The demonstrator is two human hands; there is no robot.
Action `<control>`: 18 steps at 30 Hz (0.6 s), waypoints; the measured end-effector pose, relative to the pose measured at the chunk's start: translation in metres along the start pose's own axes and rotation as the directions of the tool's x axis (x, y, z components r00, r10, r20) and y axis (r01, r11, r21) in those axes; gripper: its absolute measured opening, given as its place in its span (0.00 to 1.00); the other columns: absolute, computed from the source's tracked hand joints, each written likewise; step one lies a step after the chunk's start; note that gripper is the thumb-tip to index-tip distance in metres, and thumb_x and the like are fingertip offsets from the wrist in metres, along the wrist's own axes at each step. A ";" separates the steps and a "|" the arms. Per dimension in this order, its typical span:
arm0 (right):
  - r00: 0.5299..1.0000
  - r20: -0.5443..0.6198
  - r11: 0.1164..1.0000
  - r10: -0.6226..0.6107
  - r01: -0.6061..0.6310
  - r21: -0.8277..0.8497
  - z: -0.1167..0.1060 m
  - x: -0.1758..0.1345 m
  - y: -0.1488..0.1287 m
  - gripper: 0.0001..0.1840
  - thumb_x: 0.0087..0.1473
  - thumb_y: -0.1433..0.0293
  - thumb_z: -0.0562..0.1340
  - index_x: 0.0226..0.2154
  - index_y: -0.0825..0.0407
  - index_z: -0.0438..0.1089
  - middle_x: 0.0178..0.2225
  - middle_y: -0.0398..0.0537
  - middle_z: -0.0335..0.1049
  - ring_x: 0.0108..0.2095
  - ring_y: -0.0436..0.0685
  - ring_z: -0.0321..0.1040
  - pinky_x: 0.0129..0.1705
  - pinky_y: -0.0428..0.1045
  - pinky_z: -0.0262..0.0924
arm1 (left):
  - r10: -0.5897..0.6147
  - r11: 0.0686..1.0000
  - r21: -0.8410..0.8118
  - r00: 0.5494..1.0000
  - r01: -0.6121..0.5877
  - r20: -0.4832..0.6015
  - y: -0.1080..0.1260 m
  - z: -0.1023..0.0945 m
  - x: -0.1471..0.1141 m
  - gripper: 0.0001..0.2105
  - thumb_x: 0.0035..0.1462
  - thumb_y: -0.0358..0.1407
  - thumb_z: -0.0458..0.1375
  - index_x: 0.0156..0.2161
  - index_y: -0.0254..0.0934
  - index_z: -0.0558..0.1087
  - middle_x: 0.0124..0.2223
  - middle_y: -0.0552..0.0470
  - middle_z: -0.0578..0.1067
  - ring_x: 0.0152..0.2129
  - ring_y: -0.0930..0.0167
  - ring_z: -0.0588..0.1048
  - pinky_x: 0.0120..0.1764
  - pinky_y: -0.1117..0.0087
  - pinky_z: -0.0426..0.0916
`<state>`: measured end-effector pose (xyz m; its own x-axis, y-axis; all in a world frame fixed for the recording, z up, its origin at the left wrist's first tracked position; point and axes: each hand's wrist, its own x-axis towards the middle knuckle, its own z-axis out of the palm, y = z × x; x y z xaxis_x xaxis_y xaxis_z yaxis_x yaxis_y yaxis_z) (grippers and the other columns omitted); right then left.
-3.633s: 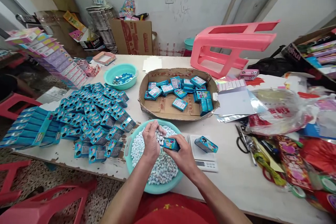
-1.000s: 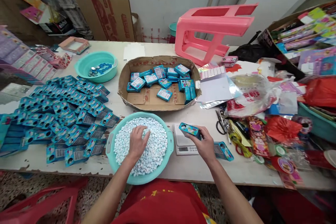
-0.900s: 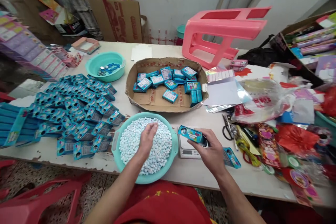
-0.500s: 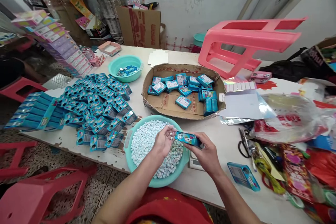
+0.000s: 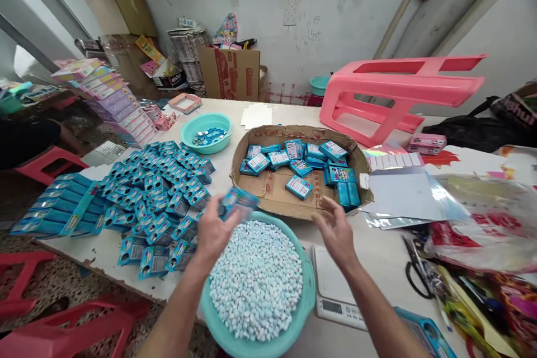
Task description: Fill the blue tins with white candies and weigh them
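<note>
My left hand [image 5: 218, 228] grips a small blue box [image 5: 240, 201], blurred by motion, above the far left rim of a teal basin [image 5: 308, 285]. Pale blue and white candy-like pieces [image 5: 255, 279] fill that basin. Fingers apart and holding nothing, my right hand [image 5: 335, 230] hovers at the near edge of a low cardboard tray [image 5: 274, 193]. Several blue boxes [image 5: 299, 187] lie in the tray. A white digital scale [image 5: 338, 282] sits under my right forearm. Another blue box [image 5: 423, 333] rests at the lower right, partly cut off by the frame.
Many blue boxes [image 5: 159, 190] cover the table's left side. Behind them stands a teal bowl [image 5: 207, 133] with small round pieces. An upturned pink stool [image 5: 403, 86] is at the back right. Scissors [image 5: 415, 268] and plastic bags [image 5: 499, 229] lie on the right.
The blue box has gone from my right hand to my left and moved left. My right hand has opened and reached forward towards the tray. The camera view has tilted upward.
</note>
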<state>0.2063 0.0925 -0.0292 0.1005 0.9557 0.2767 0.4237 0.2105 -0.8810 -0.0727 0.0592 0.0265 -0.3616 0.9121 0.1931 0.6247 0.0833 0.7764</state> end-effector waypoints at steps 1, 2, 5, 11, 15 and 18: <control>0.999 -0.036 0.994 -0.005 0.001 -0.110 -0.004 0.021 0.014 0.27 0.50 0.56 0.62 0.51 0.50 0.62 0.50 0.55 0.63 0.48 0.63 0.64 0.48 0.58 0.61 | -0.045 0.996 0.075 0.989 0.056 -0.142 -0.012 -0.005 0.017 0.23 0.49 0.40 0.59 0.51 0.38 0.63 0.46 0.47 0.71 0.40 0.63 0.71 0.43 0.64 0.66; 0.999 -0.026 0.974 -0.019 0.013 -0.226 -0.006 0.043 0.028 0.27 0.49 0.55 0.62 0.48 0.52 0.65 0.47 0.56 0.65 0.47 0.64 0.64 0.48 0.58 0.60 | -0.061 0.985 0.142 0.965 0.100 -0.255 -0.025 -0.009 0.035 0.26 0.49 0.40 0.59 0.54 0.37 0.61 0.49 0.44 0.70 0.43 0.62 0.70 0.44 0.63 0.65; 0.990 0.138 0.867 0.006 0.064 -0.495 0.004 0.104 0.070 0.25 0.47 0.58 0.63 0.46 0.54 0.67 0.46 0.58 0.66 0.49 0.66 0.62 0.49 0.59 0.57 | -0.065 0.942 0.285 0.929 0.178 -0.365 -0.063 -0.002 0.086 0.30 0.51 0.37 0.56 0.59 0.35 0.54 0.55 0.38 0.64 0.48 0.58 0.68 0.46 0.61 0.65; 0.959 0.234 0.783 0.159 0.022 -0.621 0.053 0.158 0.124 0.32 0.29 0.65 0.72 0.40 0.55 0.68 0.45 0.61 0.67 0.48 0.70 0.62 0.46 0.59 0.56 | -0.108 0.820 0.552 0.988 0.149 -0.106 -0.116 0.056 0.141 0.28 0.53 0.35 0.52 0.59 0.35 0.55 0.50 0.37 0.66 0.44 0.57 0.70 0.43 0.59 0.65; 0.943 0.250 0.771 0.221 -0.011 -0.636 0.065 0.158 0.140 0.38 0.15 0.71 0.74 0.37 0.56 0.67 0.43 0.61 0.67 0.46 0.72 0.63 0.44 0.60 0.58 | -0.118 0.712 0.695 0.993 0.100 -0.022 -0.131 0.083 0.138 0.20 0.51 0.35 0.53 0.51 0.34 0.65 0.43 0.38 0.69 0.47 0.53 0.66 0.46 0.52 0.61; 0.944 0.253 0.791 0.210 -0.013 -0.611 0.060 0.158 0.133 0.38 0.18 0.70 0.72 0.40 0.56 0.66 0.44 0.60 0.65 0.46 0.72 0.63 0.45 0.61 0.59 | -0.091 0.775 0.613 0.987 0.154 -0.132 -0.129 0.063 0.136 0.22 0.52 0.41 0.55 0.51 0.35 0.64 0.48 0.36 0.67 0.49 0.52 0.63 0.46 0.50 0.61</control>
<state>0.2247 0.2837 -0.1255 -0.0436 0.9988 -0.0210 0.8844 0.0288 -0.4659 -0.1590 0.1980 -0.0849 -0.5053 0.8396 0.1991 0.8528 0.4507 0.2637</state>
